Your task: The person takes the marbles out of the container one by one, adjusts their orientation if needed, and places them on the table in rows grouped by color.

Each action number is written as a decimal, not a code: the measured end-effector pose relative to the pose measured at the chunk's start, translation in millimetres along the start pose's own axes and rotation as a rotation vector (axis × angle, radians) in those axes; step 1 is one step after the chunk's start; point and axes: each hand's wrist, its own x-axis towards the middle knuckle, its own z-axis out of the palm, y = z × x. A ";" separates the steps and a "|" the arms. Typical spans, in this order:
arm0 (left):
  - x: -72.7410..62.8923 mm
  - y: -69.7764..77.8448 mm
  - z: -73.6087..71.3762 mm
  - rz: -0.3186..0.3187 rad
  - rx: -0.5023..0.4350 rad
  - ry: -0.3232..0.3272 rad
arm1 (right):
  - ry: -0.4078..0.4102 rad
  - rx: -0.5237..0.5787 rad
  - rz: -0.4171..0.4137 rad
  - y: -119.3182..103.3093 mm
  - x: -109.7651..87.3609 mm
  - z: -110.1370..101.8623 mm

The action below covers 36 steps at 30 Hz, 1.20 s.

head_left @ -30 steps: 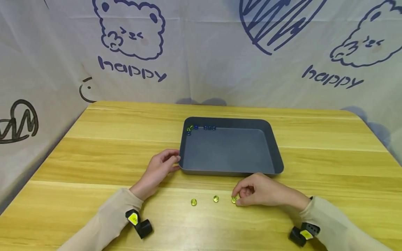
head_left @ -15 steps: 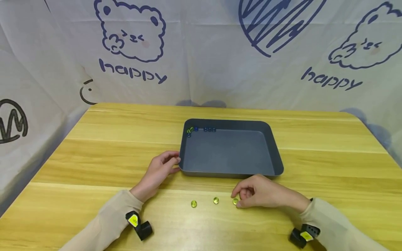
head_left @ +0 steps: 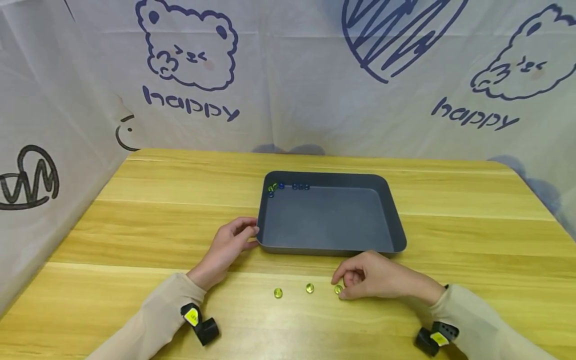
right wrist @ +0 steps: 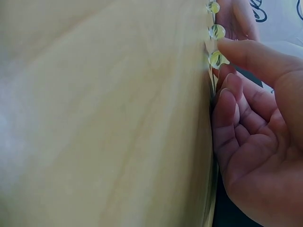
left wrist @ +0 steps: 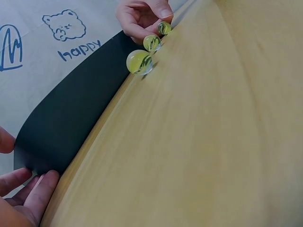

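A dark grey tray (head_left: 324,220) lies on the table with several blue and yellow-green marbles (head_left: 275,187) gathered near its far left corner. My left hand (head_left: 225,247) rests its fingertips against the tray's near left side; its fingers (left wrist: 40,194) touch the outer wall in the left wrist view. In front of the tray, my right hand (head_left: 371,275) holds a yellow marble (head_left: 338,289) between thumb and index finger, low at the tabletop. Two more yellow marbles, a middle one (head_left: 309,288) and a left one (head_left: 278,293), sit in a row beside it.
The wooden table (head_left: 135,215) reaches back to a white cloth (head_left: 297,90) with blue drawings and lettering. Each wrist carries a black camera on a strap, the left one (head_left: 208,331) and the right one (head_left: 425,341).
Relative to the fingers, the marble at my right hand has shifted slightly toward the thumb. The hands, tray and other marbles stay in place; the view has tilted a little.
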 end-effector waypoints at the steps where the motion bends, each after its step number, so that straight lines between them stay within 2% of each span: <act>1: -0.1 0.0 -0.1 0.002 0.000 -0.001 | 0.000 -0.003 0.000 -0.4 -0.3 0.0; 10: 0.3 -0.2 -1.4 0.010 -0.007 0.004 | 0.034 -0.048 0.024 -4.0 -1.2 1.5; 17: 1.0 -0.4 1.1 0.005 -0.002 -0.004 | 0.051 0.034 0.054 -8.9 -9.6 1.7; 20: 2.5 -0.1 2.6 0.005 0.006 -0.006 | 0.042 0.067 0.008 -13.9 -15.7 1.1; 24: 3.5 1.4 2.9 0.013 0.004 -0.007 | 0.043 0.072 -0.099 -26.3 -19.5 -5.6; 27: 3.5 2.1 2.8 0.014 -0.003 -0.008 | 0.085 0.032 -0.165 -38.5 -18.8 -14.6; 30: 2.6 2.0 2.2 0.011 -0.010 -0.005 | 0.130 0.012 -0.190 -48.7 -15.3 -25.6; 32: 1.8 1.7 1.3 0.009 -0.012 -0.004 | 0.168 0.014 -0.175 -53.4 -11.4 -33.8; 36: 0.5 -0.2 -1.6 0.011 -0.012 -0.002 | 0.303 0.014 -0.044 -62.5 5.1 -51.6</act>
